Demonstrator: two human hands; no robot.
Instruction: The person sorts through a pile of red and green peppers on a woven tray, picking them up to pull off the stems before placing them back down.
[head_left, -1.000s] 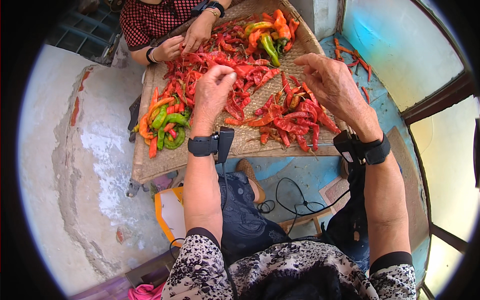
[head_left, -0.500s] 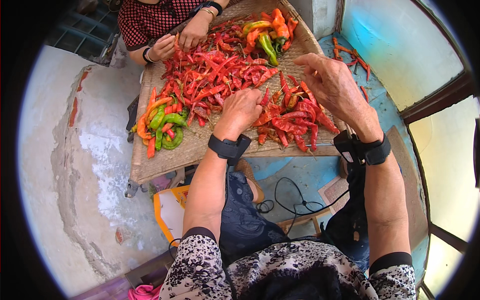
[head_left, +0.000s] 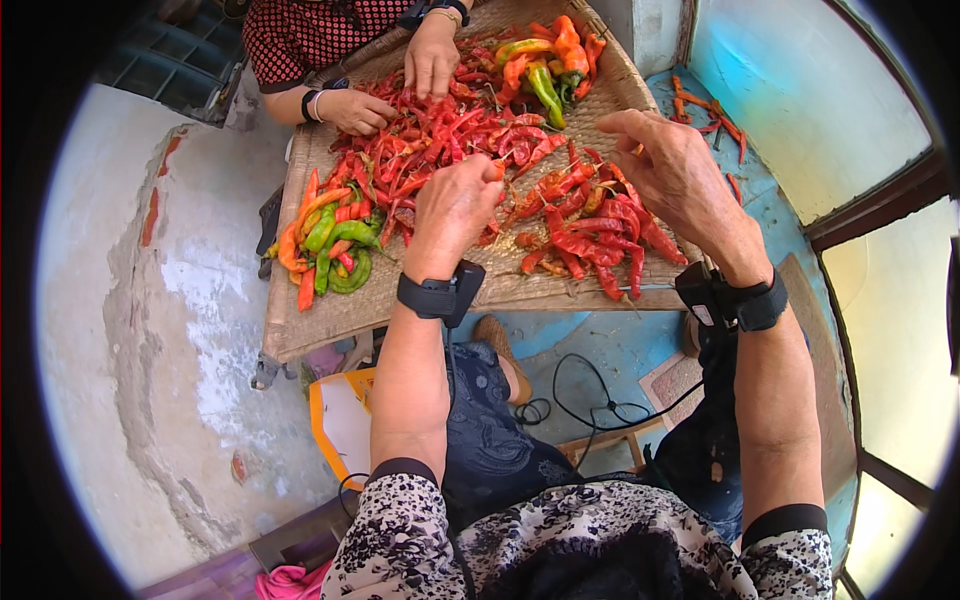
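My left hand [head_left: 458, 208] is closed over the middle of the woven tray [head_left: 330, 325], with a small red chili pepper [head_left: 499, 170] showing at its pinched fingertips. My right hand [head_left: 682, 180] is above the tray's right side, index finger stretched out and apart from the curled ones; I see nothing in it. Between my hands lies a smaller heap of red chili peppers [head_left: 600, 240]. Beyond it spreads the big heap of red chilies [head_left: 430, 140]. Green and orange peppers [head_left: 340, 235] lie at the left edge, and larger orange and green peppers [head_left: 560, 65] at the far right.
Across the tray, another person's hands [head_left: 432, 60] reach into the big heap. Several orange-red peppers [head_left: 712, 112] lie on the blue surface at right. Below the tray are a black cable [head_left: 585, 385] and a white-and-orange bag [head_left: 335, 415]. A worn wall [head_left: 130, 300] stands at left.
My left hand has moved slightly left and away from me, and a red chili tip now shows at its fingers. My right hand barely moved. The other person's hands have shifted over the heap.
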